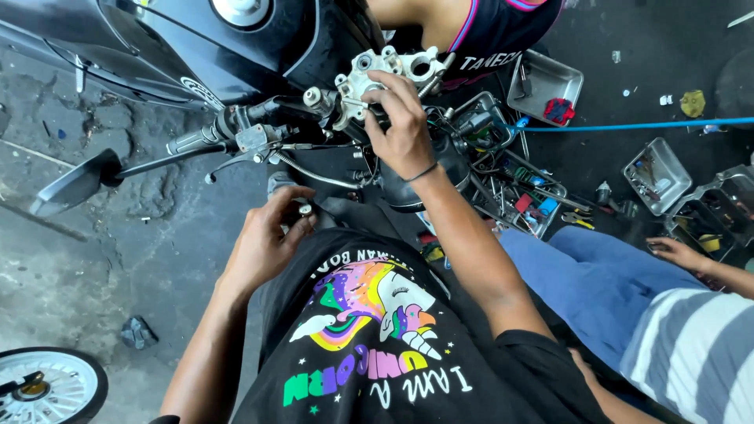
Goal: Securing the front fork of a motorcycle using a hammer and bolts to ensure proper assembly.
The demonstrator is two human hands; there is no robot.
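Note:
I look down at a black motorcycle (236,47) from its front. My right hand (400,126) rests with its fingers curled on the bare silver top clamp (369,74) at the steering head. My left hand (267,235) is lower, closed around a small metal fitting (302,209) at the top of a grey fork tube (279,184). The left handlebar (228,129) with grip, lever and mirror (75,184) sticks out to the left.
Another person in blue trousers and a striped shirt (691,338) sits at right, a hand (679,253) on the floor. Metal trays of tools (656,177) and loose tools (518,192) lie on the dark floor. A blue hose (628,126) runs across. A wheel (47,385) lies bottom left.

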